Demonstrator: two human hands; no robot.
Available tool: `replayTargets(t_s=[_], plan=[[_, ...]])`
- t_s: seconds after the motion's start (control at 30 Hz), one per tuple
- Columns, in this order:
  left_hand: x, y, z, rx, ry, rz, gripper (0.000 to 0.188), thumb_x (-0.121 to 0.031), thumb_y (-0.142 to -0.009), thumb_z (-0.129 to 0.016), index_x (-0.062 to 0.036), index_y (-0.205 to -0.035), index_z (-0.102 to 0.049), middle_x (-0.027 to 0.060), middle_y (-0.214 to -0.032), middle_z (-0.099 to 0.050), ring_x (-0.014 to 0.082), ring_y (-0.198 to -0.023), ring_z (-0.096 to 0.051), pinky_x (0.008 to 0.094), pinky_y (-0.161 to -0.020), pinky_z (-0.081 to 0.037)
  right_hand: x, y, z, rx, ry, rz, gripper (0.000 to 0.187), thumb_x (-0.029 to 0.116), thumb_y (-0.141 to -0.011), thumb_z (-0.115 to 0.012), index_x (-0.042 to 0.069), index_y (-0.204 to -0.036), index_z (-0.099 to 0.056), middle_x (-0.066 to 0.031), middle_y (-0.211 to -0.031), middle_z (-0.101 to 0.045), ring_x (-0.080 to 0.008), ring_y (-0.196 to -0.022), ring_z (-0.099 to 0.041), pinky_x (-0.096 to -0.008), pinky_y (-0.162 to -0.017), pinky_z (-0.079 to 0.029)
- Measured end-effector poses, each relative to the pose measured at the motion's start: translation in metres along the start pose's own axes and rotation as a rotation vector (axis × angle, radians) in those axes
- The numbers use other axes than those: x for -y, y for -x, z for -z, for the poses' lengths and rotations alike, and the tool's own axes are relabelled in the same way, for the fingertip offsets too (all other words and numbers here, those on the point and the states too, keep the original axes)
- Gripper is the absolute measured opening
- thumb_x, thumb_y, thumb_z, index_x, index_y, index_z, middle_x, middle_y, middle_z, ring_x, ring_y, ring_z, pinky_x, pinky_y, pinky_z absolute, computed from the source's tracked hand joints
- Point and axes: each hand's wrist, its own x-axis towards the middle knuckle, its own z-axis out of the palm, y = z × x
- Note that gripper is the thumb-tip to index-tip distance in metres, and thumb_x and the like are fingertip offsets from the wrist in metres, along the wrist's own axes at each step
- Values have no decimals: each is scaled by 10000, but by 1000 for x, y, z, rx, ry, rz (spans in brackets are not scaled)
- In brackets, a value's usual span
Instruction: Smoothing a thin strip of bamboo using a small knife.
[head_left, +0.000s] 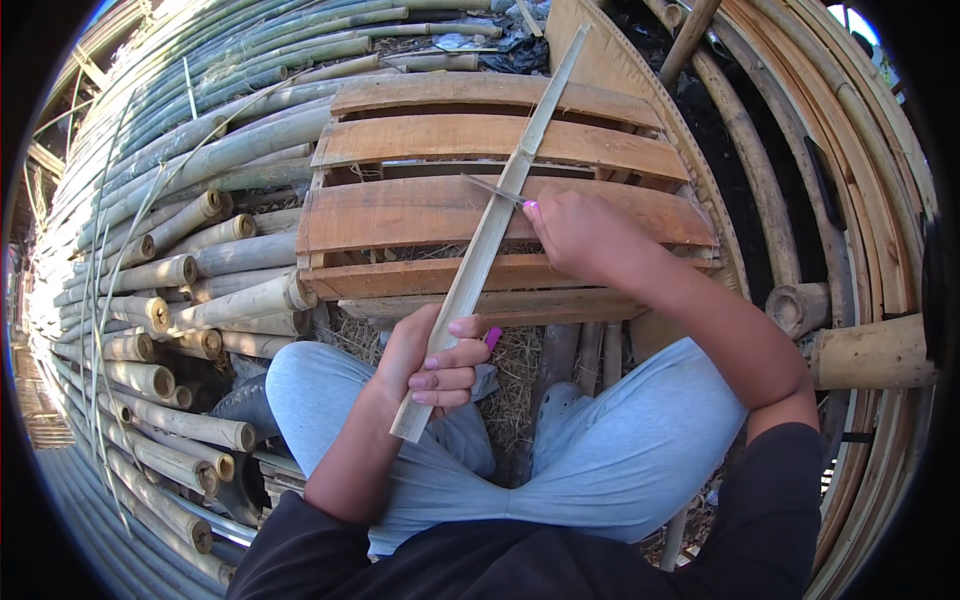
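A long split bamboo strip [474,262] slants from my lap up across the slatted wooden crate, its pale inner face upward. Near its lower end my left hand [432,362] is wrapped round it, fingers curled over the pale face. Closed on a small knife [492,188], my right hand [580,232] is over the crate just right of the strip. The knife's thin blade lies across the strip, pointing left; only a bit of its pink handle shows by my fingers. A small bright pink piece [493,338] is visible beside my left fingers; what it belongs to is hidden.
Under the strip stands the wooden crate [400,212] with gaps between its slats. Stacked bamboo poles [245,250] fill the left, cut ends toward me. Curved bamboo and wooden lengths [870,180] line the right, with a thick bamboo piece [872,352] near my right elbow. Straw [512,400] covers ground between my legs.
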Motion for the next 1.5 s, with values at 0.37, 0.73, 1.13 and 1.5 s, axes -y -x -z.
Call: replayTargets(t_s=[0.37, 0.73, 1.13, 1.5], plan=[[3, 1, -3, -100, -117, -53, 355, -326, -1038, -259, -144, -788, -433, -18, -498, -345, 64, -300, -302, 214, -253, -248, 31, 18, 8, 36, -8, -26, 370, 272, -1023, -449, -26, -834, -560, -261, -697, -617, -446, -687, -626, -532, -647, -495], [6, 4, -8, -251, -425, -284, 382, -396, -1045, -234, -178, -774, -391, -43, -491, -286, 61, -300, -232, 201, -248, -211, -38, 10, 49, -60, -243, -143, 274, 219, -984, -545, -43, -949, -616, -262, -839, -656, -367, -763, -642, -432, -718, -487], [3, 6, -13, -281, -480, -422, 395, -437, -1045, -238, -178, -785, -384, -43, -482, -272, 68, -296, -224, 203, -248, -216, -61, 12, 54, 107, 114, -302, 319, 270, -971, -564, -8, -955, -718, -213, -722, -659, -353, -635, -635, -434, -643, -512], [4, 8, -16, -278, -519, -420, 401, -437, -1045, -234, -178, -771, -372, -44, -475, -269, 66, -290, -223, 211, -240, -215, 17, 12, -4, 19, 38, 79, 418, 301, -989, -514, -13, -762, -673, -246, -643, -619, -407, -607, -624, -506, -608, -496]])
